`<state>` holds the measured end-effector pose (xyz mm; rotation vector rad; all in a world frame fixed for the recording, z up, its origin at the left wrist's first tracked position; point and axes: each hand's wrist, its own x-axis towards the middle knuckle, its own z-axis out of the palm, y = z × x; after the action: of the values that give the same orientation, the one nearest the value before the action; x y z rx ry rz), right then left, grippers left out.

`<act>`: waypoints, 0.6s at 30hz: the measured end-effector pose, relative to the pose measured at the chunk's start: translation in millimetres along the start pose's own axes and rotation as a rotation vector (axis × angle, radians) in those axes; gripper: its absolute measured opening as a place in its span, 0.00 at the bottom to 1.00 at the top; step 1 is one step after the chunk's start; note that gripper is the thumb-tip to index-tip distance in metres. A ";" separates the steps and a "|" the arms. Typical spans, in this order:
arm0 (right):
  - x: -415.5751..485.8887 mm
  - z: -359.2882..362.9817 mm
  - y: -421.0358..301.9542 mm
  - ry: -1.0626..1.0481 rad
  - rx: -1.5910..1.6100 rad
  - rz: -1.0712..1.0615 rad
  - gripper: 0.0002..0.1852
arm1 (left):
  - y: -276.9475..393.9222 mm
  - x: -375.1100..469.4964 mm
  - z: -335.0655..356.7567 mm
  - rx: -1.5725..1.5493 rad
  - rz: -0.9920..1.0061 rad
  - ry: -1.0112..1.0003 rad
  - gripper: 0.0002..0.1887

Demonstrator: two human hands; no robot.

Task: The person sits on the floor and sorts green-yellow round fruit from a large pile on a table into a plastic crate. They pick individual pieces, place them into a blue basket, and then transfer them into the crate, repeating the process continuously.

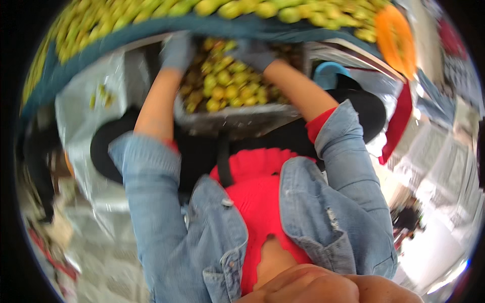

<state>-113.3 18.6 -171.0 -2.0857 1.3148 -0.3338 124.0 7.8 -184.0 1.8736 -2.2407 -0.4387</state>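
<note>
A grey crate (235, 113), its rim apparently covered with clear plastic, stands before me. Small yellow-green fruits (227, 83) fill its middle, with darker brownish ones (193, 81) along the sides. Both my hands wear grey gloves. My left hand (177, 51) is at the crate's far left corner; blur hides whether its fingers grip the rim. Over the fruits at the far right side reaches my right hand (253, 55), its fingertips blurred near the pile. Whether it holds a fruit cannot be made out.
Beyond the crate, a dark teal cloth (151, 30) edges a raised display of yellow-green fruits (231, 9). A halved papaya (396, 41) stands at its right end. A light-blue container (331, 74) is right of the crate. Clear plastic sheeting (91, 125) hangs at left, with a few green pieces (101, 96).
</note>
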 end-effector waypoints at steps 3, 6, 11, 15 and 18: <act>-38.7 -58.2 -43.6 -0.292 -0.091 -0.096 0.26 | 10.7 -5.9 -9.7 -0.062 0.086 0.076 0.15; -83.1 -134.1 -45.7 -0.284 0.126 -0.072 0.22 | 68.2 -11.0 -36.0 -0.200 0.065 0.066 0.14; -120.7 -270.6 7.5 0.248 0.220 0.018 0.18 | 58.3 -18.7 -27.1 -0.045 0.188 -0.103 0.15; -148.8 -361.6 119.9 0.716 0.043 0.136 0.18 | 67.4 -36.2 -58.3 -0.129 0.129 -0.463 0.17; -154.9 -397.9 224.1 0.757 -0.214 0.559 0.28 | 71.6 -48.7 -78.9 -0.157 0.115 -0.549 0.19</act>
<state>-553.5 -63.6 7.8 -1.6871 2.3883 -0.8011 92.6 58.7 -83.2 1.6787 -2.5219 -1.1925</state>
